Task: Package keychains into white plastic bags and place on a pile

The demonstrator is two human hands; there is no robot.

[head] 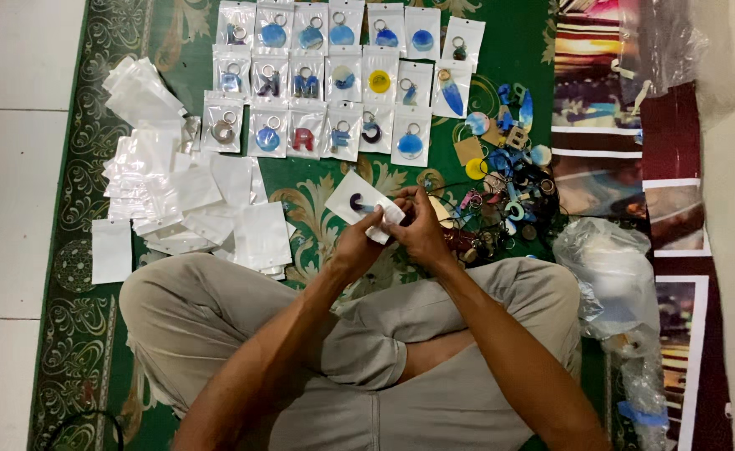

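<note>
I sit cross-legged on a green patterned rug (75,209). My left hand (361,240) and my right hand (419,224) meet in front of my knees, both gripping a small white plastic pouch (353,200) with a dark curved keychain inside. The pouch tilts up to the left from my fingers. Beyond it, three rows of packed keychain pouches (334,83) lie flat on the rug, holding letters and round resin charms in blue, yellow and red.
A pile of empty white pouches (184,200) lies to my left. Loose keychains and rings (501,184) are heaped to the right. Crumpled clear plastic bags (613,276) and printed sheets (601,108) sit at the right edge. White floor tiles (8,167) border the rug.
</note>
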